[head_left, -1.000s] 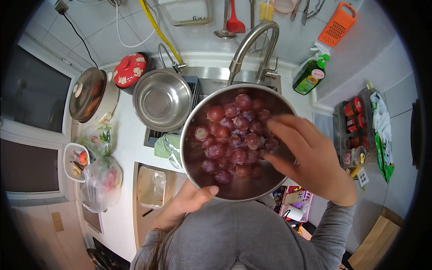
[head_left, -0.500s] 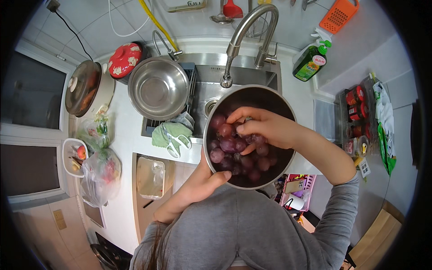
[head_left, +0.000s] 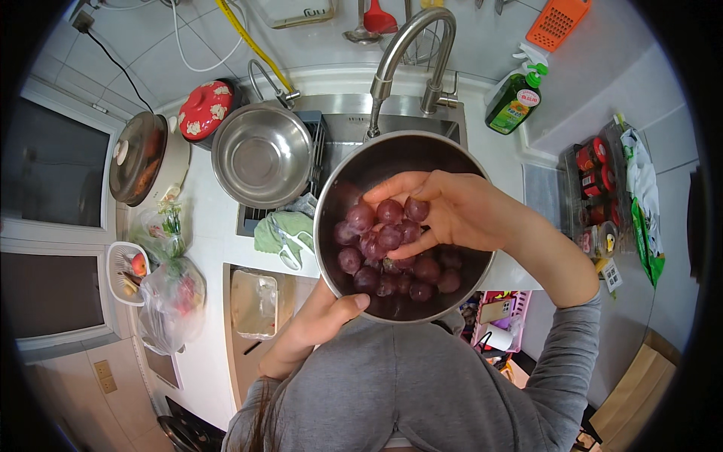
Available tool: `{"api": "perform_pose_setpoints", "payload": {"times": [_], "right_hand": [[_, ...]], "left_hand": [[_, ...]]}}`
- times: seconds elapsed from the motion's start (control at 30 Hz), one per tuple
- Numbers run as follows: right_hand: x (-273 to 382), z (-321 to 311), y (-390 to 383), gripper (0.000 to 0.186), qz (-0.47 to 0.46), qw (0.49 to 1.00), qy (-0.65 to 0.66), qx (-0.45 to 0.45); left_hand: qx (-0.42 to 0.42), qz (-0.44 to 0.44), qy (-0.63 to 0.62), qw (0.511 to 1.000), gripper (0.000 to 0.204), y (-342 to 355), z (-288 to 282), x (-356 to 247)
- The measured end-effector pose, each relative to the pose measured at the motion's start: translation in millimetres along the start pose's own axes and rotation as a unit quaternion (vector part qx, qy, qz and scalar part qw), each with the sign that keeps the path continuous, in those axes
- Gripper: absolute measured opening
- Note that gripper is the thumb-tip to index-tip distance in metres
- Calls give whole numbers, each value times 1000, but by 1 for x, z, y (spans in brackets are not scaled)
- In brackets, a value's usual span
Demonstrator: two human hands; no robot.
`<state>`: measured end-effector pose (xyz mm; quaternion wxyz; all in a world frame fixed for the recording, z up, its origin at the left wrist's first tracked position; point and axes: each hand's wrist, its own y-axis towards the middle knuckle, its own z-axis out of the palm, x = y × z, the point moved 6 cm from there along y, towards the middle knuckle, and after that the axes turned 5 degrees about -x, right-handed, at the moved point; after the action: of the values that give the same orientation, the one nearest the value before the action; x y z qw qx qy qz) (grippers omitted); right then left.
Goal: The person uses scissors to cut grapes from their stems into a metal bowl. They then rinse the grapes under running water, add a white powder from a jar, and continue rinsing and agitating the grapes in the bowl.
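A steel bowl (head_left: 348, 175) with several dark red grapes (head_left: 422, 273) is held in front of my chest, below the sink. My left hand (head_left: 320, 322) grips the bowl's near rim from underneath, thumb on the edge. My right hand (head_left: 452, 209) reaches into the bowl from the right, fingers curled around a cluster of grapes (head_left: 386, 224) lifted against the bowl's inner wall. The rest of the grapes lie at the bowl's bottom.
A curved tap (head_left: 407, 53) arches over the sink (head_left: 343, 124). An empty steel pot (head_left: 261, 154) sits at the sink's left. A lidded pan (head_left: 139, 157), red lid (head_left: 205, 108), green cloth (head_left: 280, 231), bagged produce (head_left: 169, 297) and green soap bottle (head_left: 516, 98) stand around.
The bowl has dropped lower and closer to my body, away from the tap. My right hand has gathered a cluster of grapes and raised them inside the bowl.
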<state>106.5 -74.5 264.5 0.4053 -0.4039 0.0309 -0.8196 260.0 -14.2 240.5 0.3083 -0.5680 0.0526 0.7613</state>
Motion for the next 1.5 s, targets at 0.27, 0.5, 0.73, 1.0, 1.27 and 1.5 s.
{"api": "perform_pose_setpoints", "payload": {"times": [0.27, 0.5, 0.73, 1.0, 1.27, 1.5], "right_hand": [[5, 12, -7, 43, -31, 998, -19, 48], [36, 18, -31, 45, -151, 890, -419, -100], [-1, -15, -20, 50, -136, 648, -722, -200], [-63, -60, 3, 73, 145, 930, -310, -133], [-75, -58, 16, 61, 130, 991, 16, -40], [-49, -35, 3, 61, 88, 993, 10, -77]], "left_hand": [[7, 17, -9, 1000, 68, -1, -3, 5], [-21, 19, -29, 999, 66, -4, -3, 6], [-63, -2, 43, 997, 71, 13, -10, 28], [-96, -120, -31, 988, 60, 30, 2, 55], [-34, 23, 75, 996, 75, 30, 5, 33], [-46, 18, 26, 998, 75, 25, -8, 42]]}}
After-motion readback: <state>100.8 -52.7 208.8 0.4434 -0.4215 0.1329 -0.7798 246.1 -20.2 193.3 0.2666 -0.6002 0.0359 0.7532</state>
